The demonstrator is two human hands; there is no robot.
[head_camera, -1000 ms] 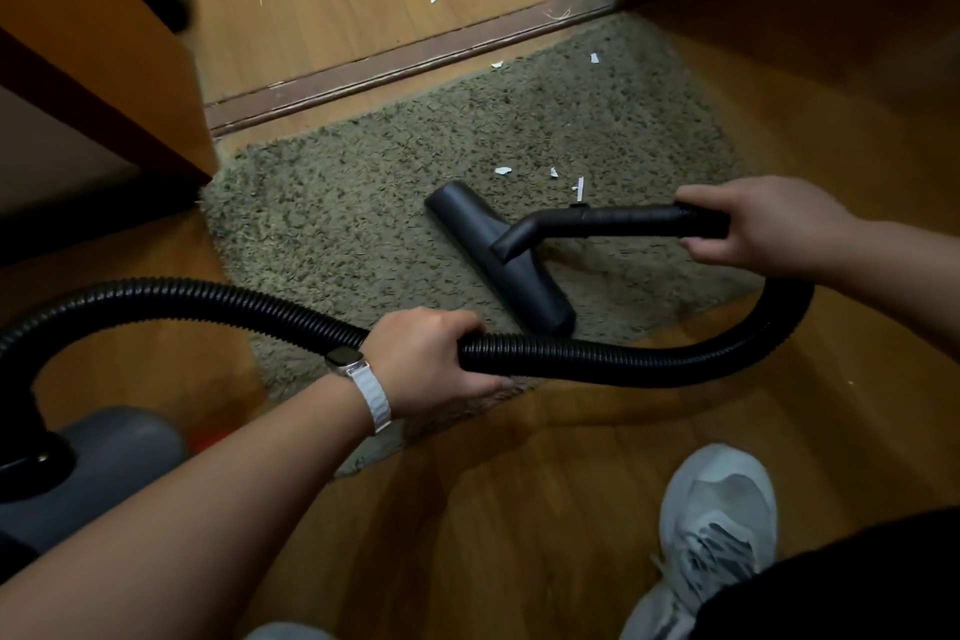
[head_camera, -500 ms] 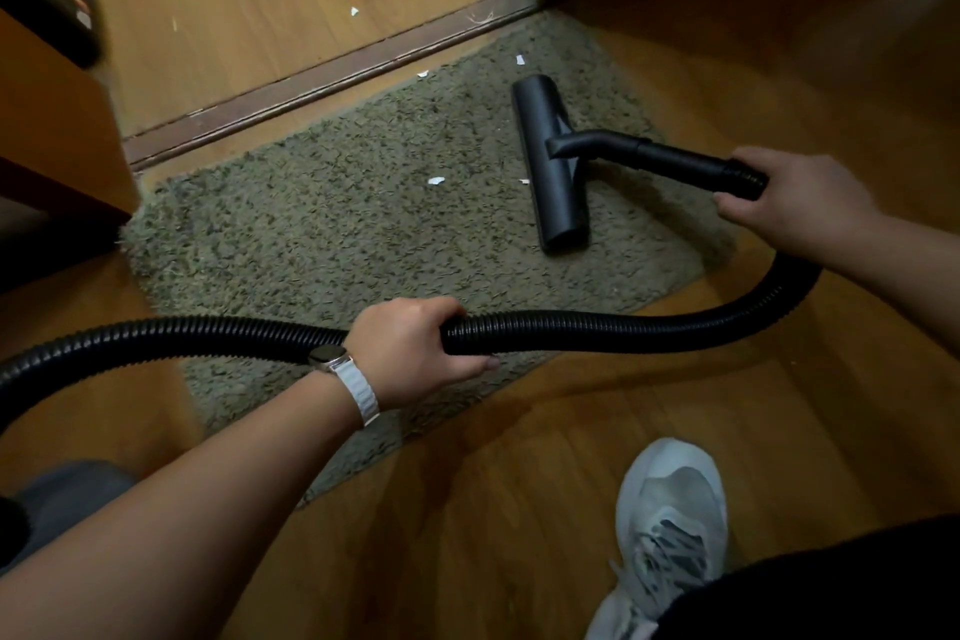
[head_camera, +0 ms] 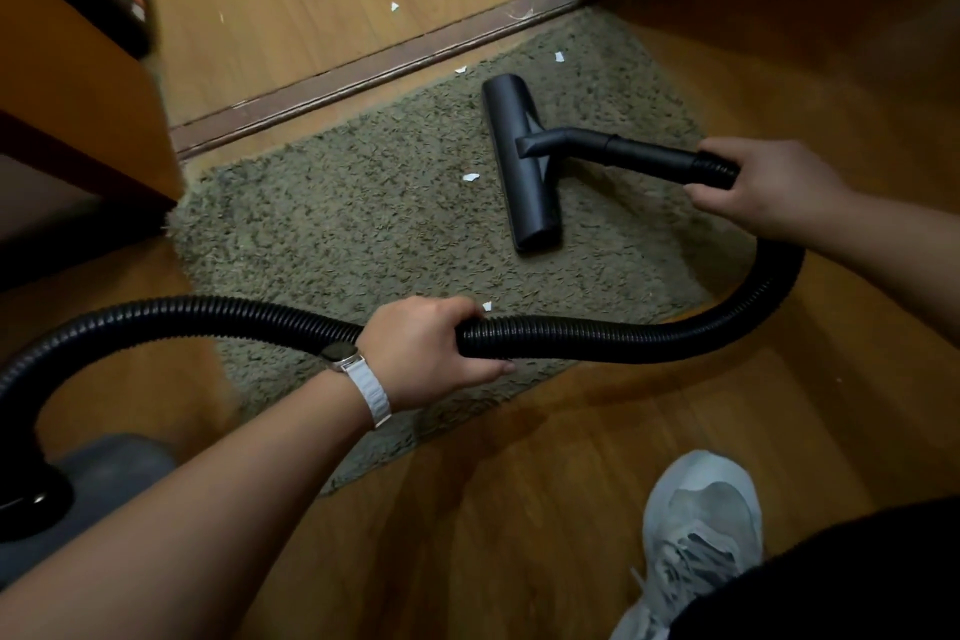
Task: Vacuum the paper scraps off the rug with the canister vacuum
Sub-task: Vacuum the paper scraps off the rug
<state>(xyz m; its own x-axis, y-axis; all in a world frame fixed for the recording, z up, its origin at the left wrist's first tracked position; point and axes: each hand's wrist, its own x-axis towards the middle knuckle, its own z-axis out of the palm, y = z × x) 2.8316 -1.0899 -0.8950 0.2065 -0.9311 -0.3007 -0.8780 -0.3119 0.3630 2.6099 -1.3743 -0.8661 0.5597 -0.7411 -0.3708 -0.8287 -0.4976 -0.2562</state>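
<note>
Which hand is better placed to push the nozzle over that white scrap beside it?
Right. The right hand grips the hose where it joins the nozzle, so it steers the nozzle; the scrap lies just beside it. The left hand only holds the hose mid-length, probably managing slack.

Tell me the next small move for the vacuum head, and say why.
Probably the right hand should slide the floor head a little to the left across the rug. A white paper scrap lies on the pile just beside the head's left edge, apart from it and nearer than the other scraps. The hose, held by the left hand, curves loosely, so it should not hinder.
</note>
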